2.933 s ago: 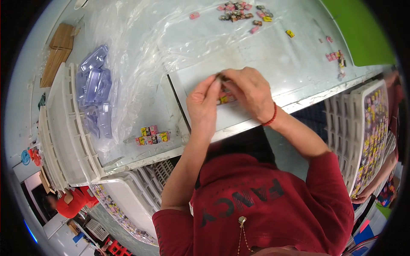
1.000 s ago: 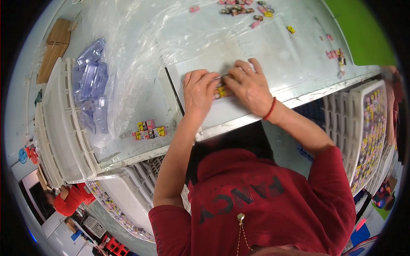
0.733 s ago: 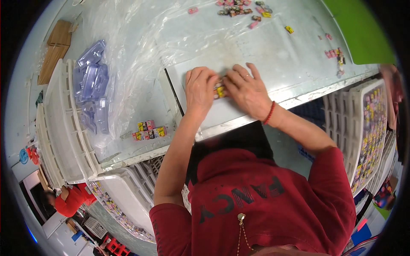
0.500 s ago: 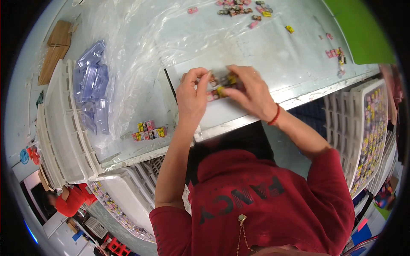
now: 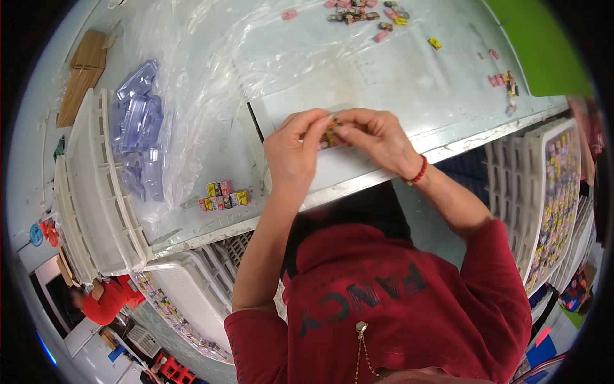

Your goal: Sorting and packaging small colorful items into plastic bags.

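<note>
My left hand [image 5: 293, 148] and my right hand [image 5: 382, 142] meet over the table, fingertips almost touching. Between them are several small printed boxes [image 5: 330, 138] in yellow, pink and dark colours, mostly covered by my fingers. Thumb and fingers of both hands are pinched on these little boxes; exactly which piece each hand grips is hidden. To the left, near the table's front edge, stands a small stack of similar boxes [image 5: 224, 197]. More of them lie in a loose heap [image 5: 353, 13] at the far side.
Clear plastic shells [image 5: 142, 121] are piled at the left on crumpled clear film [image 5: 204, 83]. A single yellow box [image 5: 435, 43] and a small cluster [image 5: 502, 80] lie at the right. White racks [image 5: 511, 211] flank me below the table. A person in red [image 5: 112, 301] is at the lower left.
My right hand has moved left and its fingers have closed in toward my left hand. The boxes between the hands are now more covered. The stack and the far heap look unchanged.
</note>
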A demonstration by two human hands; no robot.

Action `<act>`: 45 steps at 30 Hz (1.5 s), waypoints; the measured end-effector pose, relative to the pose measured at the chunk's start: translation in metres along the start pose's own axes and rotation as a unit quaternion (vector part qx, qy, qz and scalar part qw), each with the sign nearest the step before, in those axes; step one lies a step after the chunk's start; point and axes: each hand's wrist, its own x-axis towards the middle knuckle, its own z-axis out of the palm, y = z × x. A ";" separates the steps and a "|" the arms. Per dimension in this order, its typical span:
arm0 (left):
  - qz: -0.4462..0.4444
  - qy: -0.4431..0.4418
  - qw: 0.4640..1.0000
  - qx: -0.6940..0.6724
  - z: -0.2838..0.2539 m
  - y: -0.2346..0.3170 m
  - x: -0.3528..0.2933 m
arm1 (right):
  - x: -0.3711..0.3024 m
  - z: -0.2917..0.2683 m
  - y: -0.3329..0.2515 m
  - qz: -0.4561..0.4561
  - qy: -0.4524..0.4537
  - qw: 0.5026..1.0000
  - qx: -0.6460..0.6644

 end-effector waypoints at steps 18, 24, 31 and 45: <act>0.257 -0.041 0.931 0.255 -0.013 0.013 0.027 | 0.030 -0.006 -0.027 -0.011 -0.003 0.999 -0.046; 0.151 -0.060 0.970 0.183 -0.010 -0.005 0.028 | 0.028 -0.015 -0.010 -0.092 0.090 0.960 -0.247; 0.246 -0.067 0.941 0.222 0.003 -0.043 0.025 | 0.011 -0.013 0.033 -0.307 0.138 0.784 -0.521; 0.349 0.023 0.890 0.294 0.018 -0.069 0.012 | 0.009 -0.009 0.050 -0.320 0.157 0.770 -0.529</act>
